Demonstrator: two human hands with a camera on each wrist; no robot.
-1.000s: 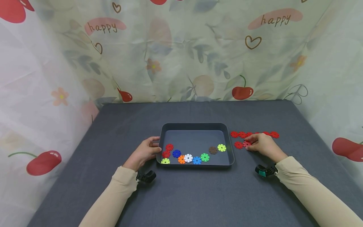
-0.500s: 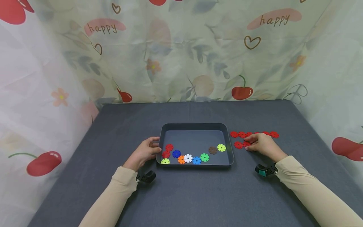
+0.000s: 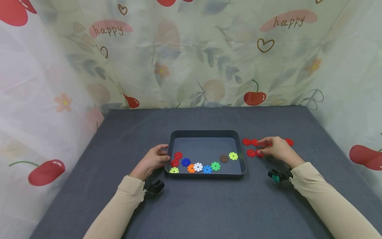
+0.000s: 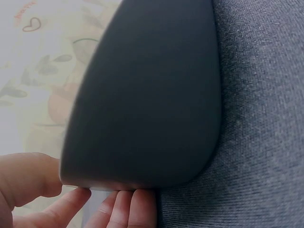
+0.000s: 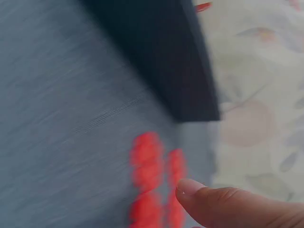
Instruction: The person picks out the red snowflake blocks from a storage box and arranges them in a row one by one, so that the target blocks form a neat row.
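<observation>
My left hand (image 3: 150, 161) grips the left side of a dark rectangular tray (image 3: 206, 133), thumb at the rim and fingers against the outer wall (image 4: 142, 104). Right of the tray, red notched plastic discs lie in two rows: a back row (image 3: 246, 142) and a shorter front row (image 3: 251, 153). Over these rows is my right hand (image 3: 279, 149), fingers slightly spread and partly hiding several discs. The right wrist view shows its thumb (image 5: 223, 202) beside blurred red discs (image 5: 147, 166); no disc shows in its grasp.
Inside the tray lie loose discs: red (image 3: 178, 155), dark blue (image 3: 186, 162), white (image 3: 198, 167), green (image 3: 215, 166), brown (image 3: 224, 158) and others. A grey cloth (image 3: 206, 205) covers the table. Patterned curtains (image 3: 191, 59) stand behind and at both sides.
My right hand has let go of a red disc at the front row's right end and risen slightly away, toward the back row. The left hand and tray stay put.
</observation>
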